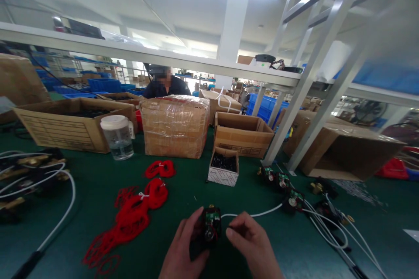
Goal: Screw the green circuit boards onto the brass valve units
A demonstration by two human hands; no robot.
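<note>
My left hand point(183, 248) is wrapped round a small black module point(210, 227) with a green circuit board and red wires, held just above the green table point(81, 226). My right hand point(252, 239) is closed in a pinch next to the module, on its white cable point(258, 214) or a fine wire; which one I cannot make out. The cable runs right toward several similar black modules point(283, 183) lying on the table. Bundles of red wire point(137, 213) lie to the left of my hands.
A small white box of black parts point(223, 166), a clear plastic jar point(117, 136), a wrapped carton point(175, 125) and open cardboard boxes point(242, 134) stand behind. White-cabled brass parts point(29, 174) lie at left. A person point(165, 83) sits across. Slanted metal frame posts point(304, 96) rise at right.
</note>
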